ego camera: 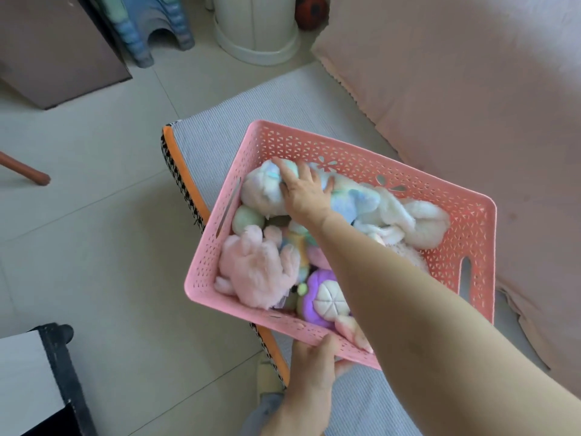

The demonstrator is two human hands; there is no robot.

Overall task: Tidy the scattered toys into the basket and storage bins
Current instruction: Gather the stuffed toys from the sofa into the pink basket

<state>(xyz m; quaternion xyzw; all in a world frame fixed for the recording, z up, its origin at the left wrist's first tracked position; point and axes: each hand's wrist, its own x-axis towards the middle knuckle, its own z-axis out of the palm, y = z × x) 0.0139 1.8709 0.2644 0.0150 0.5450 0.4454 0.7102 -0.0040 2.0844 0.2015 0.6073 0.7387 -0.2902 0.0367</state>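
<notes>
— Nearest the lens is the right forearm, reaching across the pink basket (471,221). What is the right hand (301,190) doing at the far end?

— It lies flat on a pale pastel plush (361,199), fingers spread apart and pressing down on the toy's head near the basket's far wall. Nothing is pinched; the fingers stay fairly straight.

— And the left hand (314,363)?

— It grips the basket's near rim from below, thumb over the edge, fingers curled beneath the wall. The basket sits tilted on a grey ribbed mat (213,121) with an orange border, one corner hanging past the mat's edge.

— What else is in the basket?

— A pink furry plush (257,272) fills the near left corner. Just beside it is a purple plush (317,294) with a white stitched patch, partly hidden by the forearm. A pale green ball-shaped toy (248,218) rests against the left wall, between the pink plush and the pastel one.

— Anything around it?

— A pink cloth-covered sofa (471,73) to the right, stacked stools (154,26) and a white bin (257,29) on the tiled floor beyond.
</notes>
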